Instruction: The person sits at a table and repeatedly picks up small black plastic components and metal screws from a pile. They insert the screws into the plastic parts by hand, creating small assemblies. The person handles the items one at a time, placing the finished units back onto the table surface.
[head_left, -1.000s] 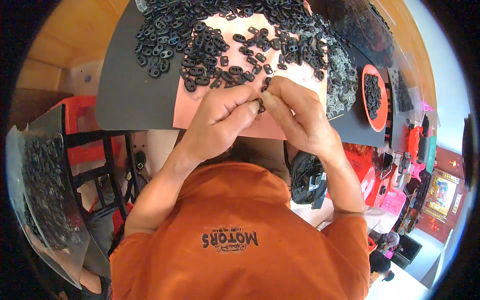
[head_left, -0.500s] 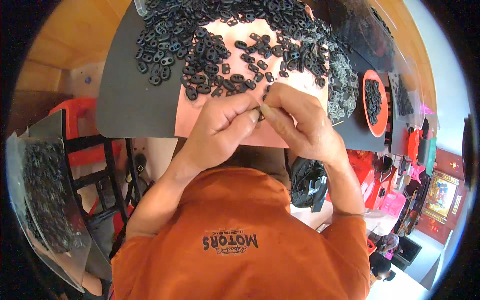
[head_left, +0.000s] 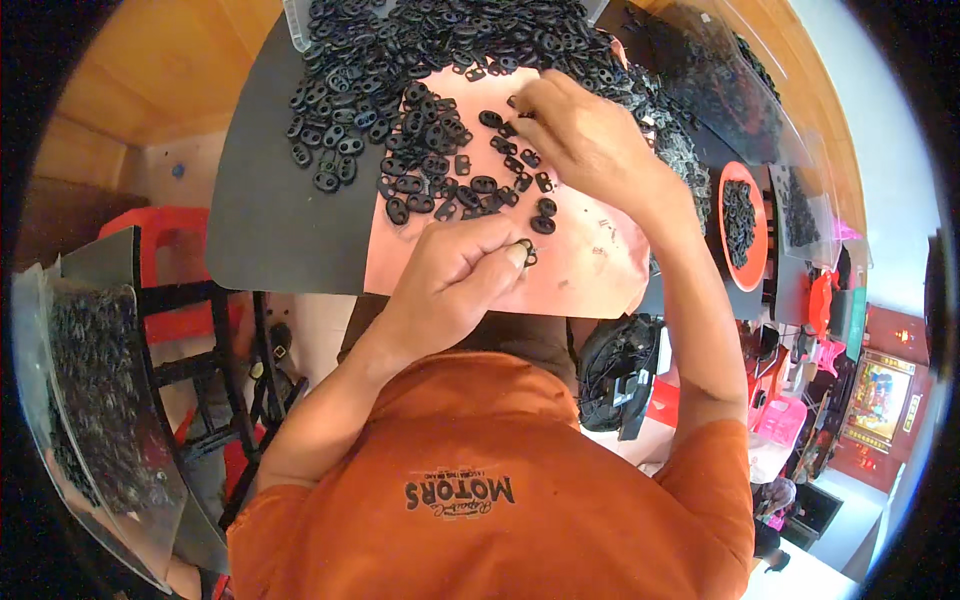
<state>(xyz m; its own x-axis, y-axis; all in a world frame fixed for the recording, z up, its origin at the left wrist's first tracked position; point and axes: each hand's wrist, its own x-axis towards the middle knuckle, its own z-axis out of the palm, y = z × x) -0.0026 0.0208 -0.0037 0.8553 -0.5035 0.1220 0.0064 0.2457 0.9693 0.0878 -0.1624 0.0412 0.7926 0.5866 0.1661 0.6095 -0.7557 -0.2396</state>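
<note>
My left hand (head_left: 455,270) is closed in a pinch at the near part of a pink sheet (head_left: 400,262), holding a small black two-hole cord lock piece (head_left: 529,256) that shows past the thumb tip. Farther off, my right hand (head_left: 585,135) reaches over the sheet, thumb and forefinger apart beside small black pieces (head_left: 516,110); its other fingers are partly hidden. Between the hands lie scattered flat black pieces (head_left: 503,146) and rounded two-hole oval pieces (head_left: 543,225). More ovals are heaped on the left half of the sheet (head_left: 430,130).
A large pile of black oval pieces (head_left: 450,35) covers the far side of the dark table (head_left: 260,220). At right stand greyish small parts (head_left: 690,145) and an orange dish (head_left: 728,250) of black parts. A red stool (head_left: 150,225) is at the left, a black fan-like object (head_left: 612,370) below the table edge.
My right hand has left the left hand and moved away to the far pieces. The left hand stays in its pinch, a black piece now plainly visible at its thumb.
</note>
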